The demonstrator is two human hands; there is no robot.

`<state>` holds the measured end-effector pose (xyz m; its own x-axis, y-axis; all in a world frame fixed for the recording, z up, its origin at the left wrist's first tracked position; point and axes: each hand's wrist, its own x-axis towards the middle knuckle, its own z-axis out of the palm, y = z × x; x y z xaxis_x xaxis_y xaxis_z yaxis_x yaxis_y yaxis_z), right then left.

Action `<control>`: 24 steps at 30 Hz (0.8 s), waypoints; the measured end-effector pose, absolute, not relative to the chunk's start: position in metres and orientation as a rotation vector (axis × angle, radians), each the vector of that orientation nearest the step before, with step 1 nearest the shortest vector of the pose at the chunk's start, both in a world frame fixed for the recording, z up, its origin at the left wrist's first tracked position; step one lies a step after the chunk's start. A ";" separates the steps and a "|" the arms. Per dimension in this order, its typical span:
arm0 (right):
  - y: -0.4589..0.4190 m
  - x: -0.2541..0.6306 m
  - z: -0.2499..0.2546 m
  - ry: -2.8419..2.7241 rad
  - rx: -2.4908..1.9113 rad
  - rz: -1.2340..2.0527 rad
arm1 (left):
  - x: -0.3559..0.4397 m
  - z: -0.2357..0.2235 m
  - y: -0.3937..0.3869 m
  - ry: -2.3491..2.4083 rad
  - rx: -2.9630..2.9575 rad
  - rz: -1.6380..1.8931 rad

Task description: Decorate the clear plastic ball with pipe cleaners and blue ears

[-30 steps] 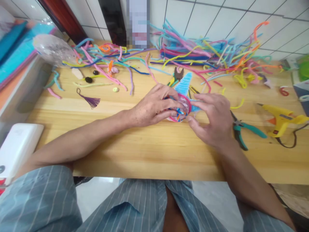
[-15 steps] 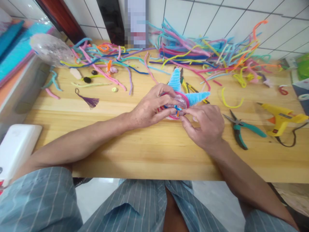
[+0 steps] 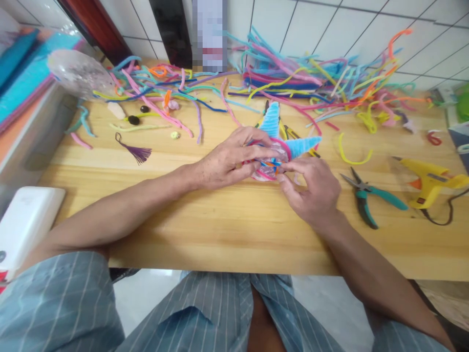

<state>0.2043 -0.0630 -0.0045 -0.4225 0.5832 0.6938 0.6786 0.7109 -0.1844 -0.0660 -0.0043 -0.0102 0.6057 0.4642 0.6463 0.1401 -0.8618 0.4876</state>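
My left hand (image 3: pixel 232 159), half curled, grips the pink-rimmed craft piece (image 3: pixel 281 151) at table centre, twelve o'clock from me, my right hand (image 3: pixel 311 188) pinching its lower edge near-closed, teal-handled pliers (image 3: pixel 362 188) at three o'clock of it.

Bright, even light — soft blur, edges stretched

A purple tassel (image 3: pixel 134 148) is lying on the wooden table (image 3: pixel 220 225). A white power bank (image 3: pixel 31 230) is resting near the table's left edge.
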 end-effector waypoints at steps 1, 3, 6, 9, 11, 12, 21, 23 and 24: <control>-0.063 0.204 -0.005 -2.130 -0.946 -0.163 | -0.066 -0.010 -0.005 0.501 2.457 1.120; -0.063 0.205 -0.006 -2.119 -0.959 -0.165 | -0.066 -0.009 -0.005 0.538 2.472 1.096; -0.062 0.205 -0.007 -2.123 -1.028 -0.148 | -0.066 -0.009 -0.006 0.540 2.471 1.130; -0.063 0.205 -0.007 -2.117 -1.030 -0.140 | -0.065 -0.011 -0.006 0.531 2.474 1.156; -0.063 0.204 -0.006 -2.109 -0.986 -0.143 | -0.064 -0.011 -0.007 0.558 2.475 1.149; -0.063 0.203 -0.006 -2.106 -0.962 -0.142 | -0.064 -0.011 -0.007 0.576 2.474 1.142; -0.060 0.206 -0.004 -2.111 -1.041 -0.109 | -0.059 -0.016 -0.010 0.584 2.494 1.193; -0.060 0.206 -0.003 -2.123 -1.008 -0.160 | -0.059 -0.016 -0.011 0.570 2.520 1.214; -0.060 0.205 -0.003 -2.133 -0.994 -0.193 | -0.059 -0.016 -0.011 0.566 2.528 1.215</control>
